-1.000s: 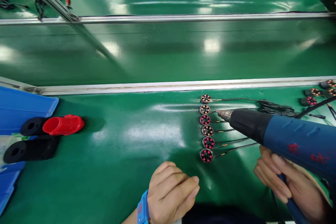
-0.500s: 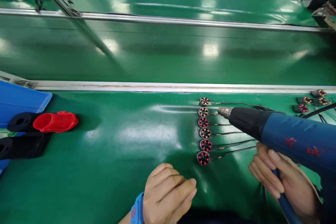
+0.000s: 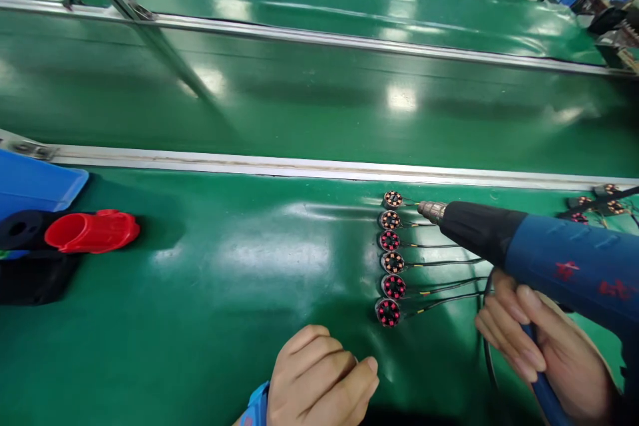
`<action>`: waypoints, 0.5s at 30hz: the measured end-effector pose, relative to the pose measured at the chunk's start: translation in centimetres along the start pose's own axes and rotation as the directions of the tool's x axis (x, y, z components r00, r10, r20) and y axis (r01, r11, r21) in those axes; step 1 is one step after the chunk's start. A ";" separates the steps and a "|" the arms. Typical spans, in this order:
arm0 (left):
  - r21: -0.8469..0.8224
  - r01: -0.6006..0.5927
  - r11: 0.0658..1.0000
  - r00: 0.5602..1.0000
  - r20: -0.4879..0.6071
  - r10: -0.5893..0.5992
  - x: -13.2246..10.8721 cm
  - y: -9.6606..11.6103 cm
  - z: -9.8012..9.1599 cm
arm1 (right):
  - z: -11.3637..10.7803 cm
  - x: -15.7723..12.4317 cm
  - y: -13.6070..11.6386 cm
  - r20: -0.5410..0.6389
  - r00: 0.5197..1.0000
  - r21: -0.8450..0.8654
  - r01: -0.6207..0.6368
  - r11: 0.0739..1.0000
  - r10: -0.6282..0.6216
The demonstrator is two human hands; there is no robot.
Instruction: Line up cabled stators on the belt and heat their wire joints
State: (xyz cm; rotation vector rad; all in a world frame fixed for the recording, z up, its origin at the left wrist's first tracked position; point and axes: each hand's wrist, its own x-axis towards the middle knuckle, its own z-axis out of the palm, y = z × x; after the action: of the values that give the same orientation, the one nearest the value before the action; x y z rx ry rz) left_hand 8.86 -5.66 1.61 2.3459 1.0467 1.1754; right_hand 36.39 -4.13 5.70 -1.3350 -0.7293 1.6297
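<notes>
My right hand [image 3: 544,346] is wrapped round the handle of a blue and black heat gun [image 3: 564,259]. Its metal nozzle [image 3: 432,211] points left, over the wires beside the farthest motor stator [image 3: 393,199]. Several small round stators stand in a column on the green mat, some with copper-coloured windings and some with red ones, like the nearest stator [image 3: 388,313]. Thin black wires with yellow bits [image 3: 439,287] run right from them, partly hidden under the gun. My left hand [image 3: 319,376], with a blue watch at the wrist, rests closed left of the wires, and nothing shows in it.
At left a red plastic part [image 3: 92,231] lies against black tubular parts [image 3: 30,229] by a blue bin [image 3: 40,190]. More stators [image 3: 606,190] sit at the far right. A pale metal rail [image 3: 249,165] crosses behind the row.
The heat gun's nozzle has shifted from the second stator's wires to those of the farthest one. My left hand stays closed in nearly the same place. The view has tilted slightly.
</notes>
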 end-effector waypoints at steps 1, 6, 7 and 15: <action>0.004 -0.002 1.000 1.000 0.000 0.002 0.0 0.0 0.0 | 0.0 0.0 0.0 0.003 1.000 -0.006 0.001 1.000 -0.001; 0.003 0.009 1.000 1.000 -0.007 -0.009 0.0 0.1 0.2 | 0.4 0.1 -0.1 0.004 1.000 -0.045 0.011 0.999 -0.011; 0.003 0.023 1.000 1.000 -0.017 -0.023 0.0 0.2 0.3 | 0.5 0.2 -0.2 -0.001 1.000 -0.063 0.019 0.998 -0.019; -0.015 0.031 0.999 0.998 -0.060 -0.032 -0.3 0.0 0.8 | 0.3 0.3 -0.1 -0.036 0.999 -0.112 0.034 0.993 -0.038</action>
State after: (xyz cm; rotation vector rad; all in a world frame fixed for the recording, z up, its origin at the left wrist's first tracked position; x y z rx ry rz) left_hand 9.42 -5.87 0.96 2.2880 1.0871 1.2446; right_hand 36.10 -3.85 5.72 -1.4201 -0.8267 1.5503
